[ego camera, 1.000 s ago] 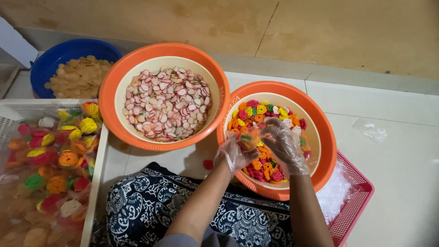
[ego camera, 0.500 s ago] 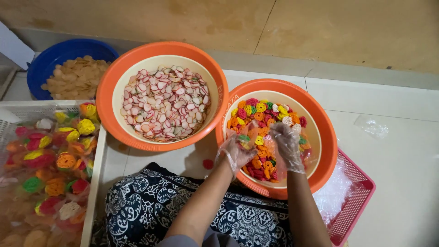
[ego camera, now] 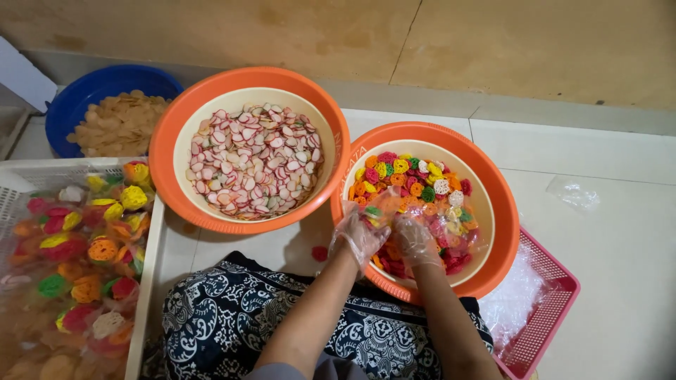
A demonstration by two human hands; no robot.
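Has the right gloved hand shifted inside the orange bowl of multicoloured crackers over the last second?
Yes. The right gloved hand has drawn down toward the near rim of the orange bowl of multicoloured crackers and closer to the left gloved hand.

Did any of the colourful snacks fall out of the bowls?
Yes, one. A small red piece lies alone on the white floor tiles, between the two orange bowls, just left of the gloved left hand. A crumpled clear plastic scrap also lies loose on the floor.

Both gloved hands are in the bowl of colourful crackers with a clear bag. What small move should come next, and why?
Probably scoop a few crackers into the clear bag: the left hand and right hand hold it inside the orange bowl, and it looks only partly filled.
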